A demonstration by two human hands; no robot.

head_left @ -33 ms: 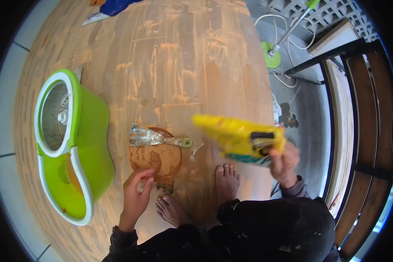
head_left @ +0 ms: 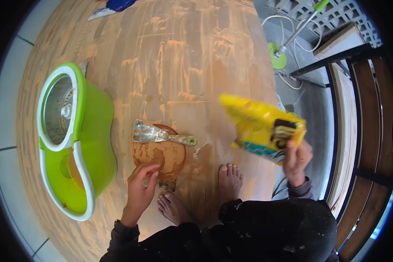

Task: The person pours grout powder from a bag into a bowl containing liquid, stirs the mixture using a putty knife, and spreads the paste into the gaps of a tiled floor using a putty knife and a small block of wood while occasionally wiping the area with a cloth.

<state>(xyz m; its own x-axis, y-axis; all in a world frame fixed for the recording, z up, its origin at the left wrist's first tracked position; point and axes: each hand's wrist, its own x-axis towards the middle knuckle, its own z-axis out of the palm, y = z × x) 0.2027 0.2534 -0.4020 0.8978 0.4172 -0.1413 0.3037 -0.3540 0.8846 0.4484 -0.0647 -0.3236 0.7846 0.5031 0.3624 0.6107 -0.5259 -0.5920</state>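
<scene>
My right hand grips a yellow bag, flexible plastic with dark and teal patches, by its lower right corner. The bag hangs tilted in the air over the right part of the wood-patterned surface. My left hand hovers with loosely bent fingers, thumb and forefinger apart, nothing seen between them. Just beyond it lies a round brown plate smeared with wet orange-brown paste. A paste-stained putty knife rests across its far side. Below the plate's near edge a small dirty blade-like piece shows, partly hidden.
A green spin-mop bucket with white rims stands on the left. Orange smears streak the wood-patterned surface. A mop, white cable and dark slatted frame are on the right. A blue cloth-like thing lies at the far edge.
The yellow bag has moved right and slightly away with my right hand, and its print is less blurred. My left hand is nearly where it was. The whole view has shifted a little.
</scene>
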